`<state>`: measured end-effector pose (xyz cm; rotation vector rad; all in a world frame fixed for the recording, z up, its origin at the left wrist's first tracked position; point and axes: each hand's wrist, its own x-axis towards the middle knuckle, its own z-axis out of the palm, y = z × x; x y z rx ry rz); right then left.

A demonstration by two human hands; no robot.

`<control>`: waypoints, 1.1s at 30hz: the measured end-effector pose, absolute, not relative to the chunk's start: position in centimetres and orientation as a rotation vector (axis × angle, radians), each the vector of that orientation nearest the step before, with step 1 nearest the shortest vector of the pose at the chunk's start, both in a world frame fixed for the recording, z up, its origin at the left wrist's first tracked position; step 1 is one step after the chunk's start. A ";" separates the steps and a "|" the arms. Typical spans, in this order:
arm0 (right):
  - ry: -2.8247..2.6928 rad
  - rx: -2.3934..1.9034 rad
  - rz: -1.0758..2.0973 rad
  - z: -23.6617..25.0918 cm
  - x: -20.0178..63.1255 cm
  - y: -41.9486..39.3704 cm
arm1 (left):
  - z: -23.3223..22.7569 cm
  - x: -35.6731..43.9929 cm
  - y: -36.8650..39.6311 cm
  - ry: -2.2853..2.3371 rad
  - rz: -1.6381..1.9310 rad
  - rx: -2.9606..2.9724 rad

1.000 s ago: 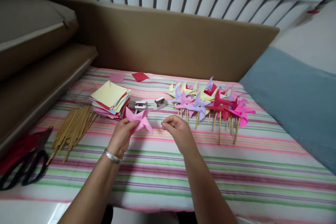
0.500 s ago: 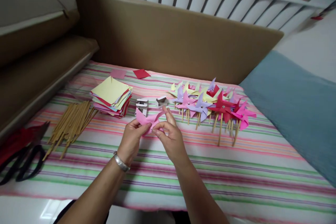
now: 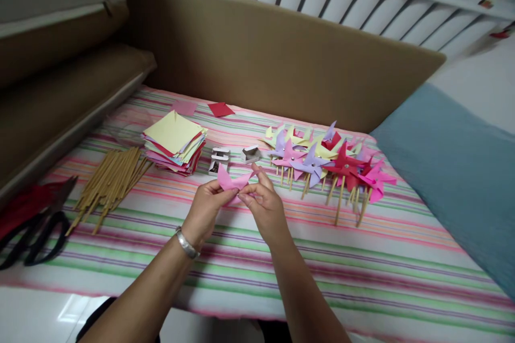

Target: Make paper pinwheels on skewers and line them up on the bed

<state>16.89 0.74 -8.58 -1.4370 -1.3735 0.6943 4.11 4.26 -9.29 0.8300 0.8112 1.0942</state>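
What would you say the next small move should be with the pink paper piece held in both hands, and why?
Probably press the folded tips together at the centre. Both the left hand and the right hand pinch the pink paper pinwheel, which has no stick yet, unlike the finished pinwheels.

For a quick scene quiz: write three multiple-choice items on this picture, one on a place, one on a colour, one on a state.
1. Where do the wooden sticks lie?
A. left of the paper stack
B. on the blue cushion
C. among the finished pinwheels

2. What colour is the paper piece being held?
A. yellow
B. pink
C. green

3. How is it held?
A. lying loose
B. left hand alone
C. both hands, right hand too

Answers: 1 A, sticks lie beside the stack; 2 B, plainly pink; 3 C, both hands' fingers pinch it.
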 end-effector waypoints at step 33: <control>-0.966 -1.316 1.048 -9.5 16.7 1.4 | -9.4 4.0 4.3 0.836 0.990 0.806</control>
